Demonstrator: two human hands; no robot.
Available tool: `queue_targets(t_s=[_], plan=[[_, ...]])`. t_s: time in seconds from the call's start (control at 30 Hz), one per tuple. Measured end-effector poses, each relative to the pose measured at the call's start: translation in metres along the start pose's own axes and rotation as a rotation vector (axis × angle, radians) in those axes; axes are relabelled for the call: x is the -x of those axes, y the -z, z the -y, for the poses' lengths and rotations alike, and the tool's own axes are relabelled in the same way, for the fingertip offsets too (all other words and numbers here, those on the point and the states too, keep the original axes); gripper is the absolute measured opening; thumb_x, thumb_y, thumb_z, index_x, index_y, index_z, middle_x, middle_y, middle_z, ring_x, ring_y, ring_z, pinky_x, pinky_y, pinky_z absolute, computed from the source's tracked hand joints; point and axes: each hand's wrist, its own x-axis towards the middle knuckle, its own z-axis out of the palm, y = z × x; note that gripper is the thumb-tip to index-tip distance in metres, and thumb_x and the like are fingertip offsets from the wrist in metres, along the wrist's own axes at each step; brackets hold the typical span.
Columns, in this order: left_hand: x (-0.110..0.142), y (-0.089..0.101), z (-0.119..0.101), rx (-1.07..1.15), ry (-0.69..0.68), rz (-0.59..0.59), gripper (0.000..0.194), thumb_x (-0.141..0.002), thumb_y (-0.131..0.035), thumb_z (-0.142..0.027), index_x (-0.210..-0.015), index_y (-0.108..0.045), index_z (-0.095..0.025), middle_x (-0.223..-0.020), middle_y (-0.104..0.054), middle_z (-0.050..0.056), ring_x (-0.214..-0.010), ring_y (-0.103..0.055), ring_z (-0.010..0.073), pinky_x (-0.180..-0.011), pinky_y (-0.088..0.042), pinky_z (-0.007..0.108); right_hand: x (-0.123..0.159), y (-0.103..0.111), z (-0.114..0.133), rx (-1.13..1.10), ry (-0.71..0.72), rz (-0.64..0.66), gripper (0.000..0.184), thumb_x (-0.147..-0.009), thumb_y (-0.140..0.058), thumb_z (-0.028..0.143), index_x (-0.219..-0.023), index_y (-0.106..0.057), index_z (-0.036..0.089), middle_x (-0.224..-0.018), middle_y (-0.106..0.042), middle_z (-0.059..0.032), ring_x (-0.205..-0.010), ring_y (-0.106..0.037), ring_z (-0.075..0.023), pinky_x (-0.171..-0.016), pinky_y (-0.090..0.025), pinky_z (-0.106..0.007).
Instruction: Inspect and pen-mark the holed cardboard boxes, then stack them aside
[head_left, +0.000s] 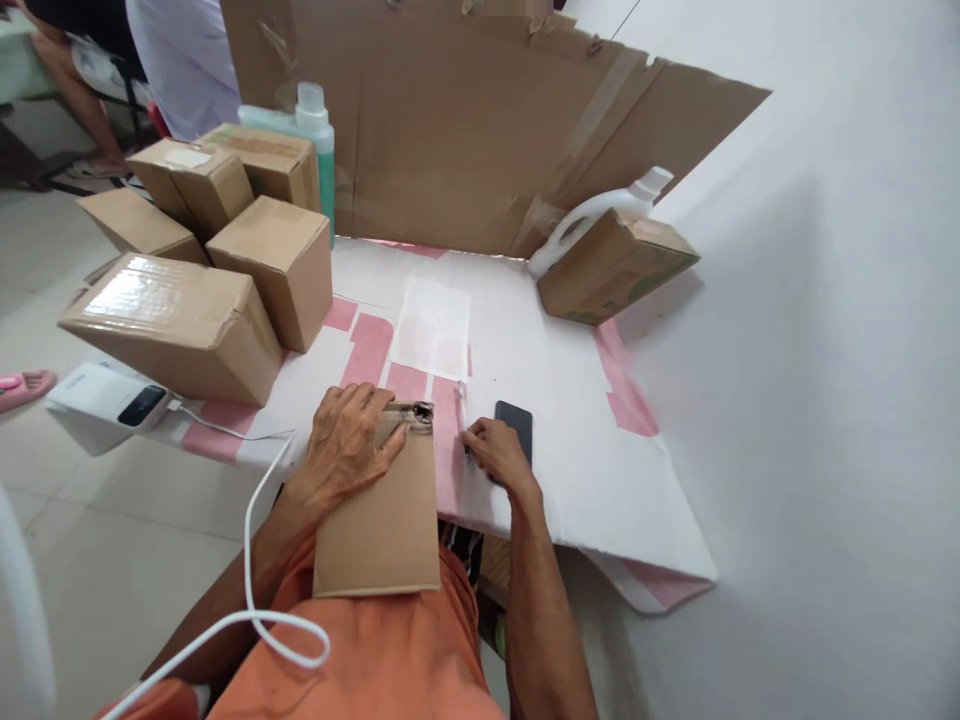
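Note:
A brown cardboard box (382, 530) leans between my body and the table's front edge. Its far end has a ragged, torn dark hole (424, 412). My left hand (351, 440) rests across the box's upper left part, fingers stretched over it and thumb pointing toward the hole. To the right of the box, my right hand (495, 450) is down at the table with its fingers pinched together. Whatever they hold is too small to make out. Beside and partly under that hand lies a dark phone (517, 420).
Several cardboard boxes (172, 310) stand at the left, before a green liquid bottle (324, 150). A white power bank (109, 400) trails a white cable (251, 520). Back right, another box (619, 265) leans by a white jug (592, 215). A cardboard panel (450, 130) closes the back.

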Motion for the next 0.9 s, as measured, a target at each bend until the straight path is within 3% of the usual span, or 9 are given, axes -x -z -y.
queue_targets(t_s=[0.1,0.2,0.27,0.5,0.9], plan=[[0.0,-0.004,0.001,-0.005,-0.011,-0.015,0.021,-0.098,-0.067,-0.032,-0.113,-0.068,-0.017,-0.113,-0.075,0.011,-0.109,-0.069,0.032,-0.102,-0.047,0.048,0.013,0.007,0.01,-0.364,0.134,-0.071,0.02,-0.097,-0.054,0.042,-0.088,-0.054,0.024,-0.071,-0.069,-0.0002,-0.061,-0.068,-0.0168,-0.056,-0.047,-0.026],[-0.001,-0.003,0.001,-0.016,-0.008,0.007,0.024,-0.097,-0.069,-0.034,-0.113,-0.067,-0.017,-0.112,-0.074,0.011,-0.109,-0.068,0.0321,-0.101,-0.047,0.047,0.031,0.008,0.028,-0.956,0.34,-0.081,0.026,-0.089,-0.068,0.047,-0.093,-0.056,0.025,-0.073,-0.072,0.0007,-0.06,-0.069,-0.016,-0.053,-0.049,-0.025],[-0.001,-0.001,0.001,-0.017,-0.009,0.018,0.026,-0.096,-0.071,-0.037,-0.113,-0.067,-0.017,-0.112,-0.073,0.011,-0.109,-0.068,0.0318,-0.1,-0.047,0.047,0.042,0.001,0.04,-1.136,0.431,-0.013,0.028,-0.084,-0.078,0.044,-0.095,-0.063,0.023,-0.074,-0.075,0.0003,-0.058,-0.069,-0.015,-0.052,-0.049,-0.024],[0.0,-0.005,0.003,0.01,-0.008,0.015,0.035,-0.093,-0.074,-0.042,-0.115,-0.065,-0.017,-0.115,-0.073,0.01,-0.11,-0.067,0.0314,-0.102,-0.046,0.047,0.05,-0.032,0.056,-1.113,0.549,-0.089,0.019,-0.092,-0.077,0.038,-0.096,-0.075,0.02,-0.074,-0.075,-0.0011,-0.055,-0.063,-0.0122,-0.049,-0.046,-0.023],[-0.002,-0.009,0.004,0.038,0.018,0.004,0.032,-0.093,-0.076,-0.041,-0.113,-0.064,-0.019,-0.114,-0.072,0.009,-0.11,-0.067,0.0313,-0.102,-0.046,0.048,0.049,-0.021,0.063,-0.775,0.583,-0.165,0.022,-0.094,-0.075,0.042,-0.095,-0.076,0.02,-0.073,-0.074,-0.0022,-0.056,-0.064,-0.0138,-0.053,-0.051,-0.025]])
